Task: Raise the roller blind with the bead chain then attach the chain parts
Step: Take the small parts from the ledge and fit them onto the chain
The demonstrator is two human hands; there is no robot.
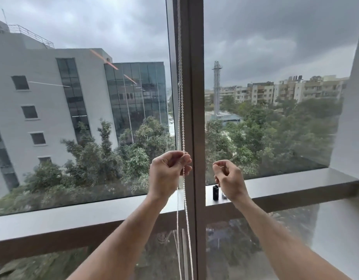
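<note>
The white beaded plastic chain point(181, 110) hangs vertical along the grey window post. The left hand point(168, 174) pinches it with curled fingers. The right hand point(229, 178), just beside to the right, has fingers curled; I cannot tell if it holds anything.

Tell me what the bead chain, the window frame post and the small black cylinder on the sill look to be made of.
Bead chain: probably white plastic; small matte round beads, no metallic glint.
Window frame post: likely painted or coated metal; flat, even grey-brown surface with a soft sheen.
Small black cylinder: dark, slightly glossy, perhaps plastic; too small to be sure.
</note>
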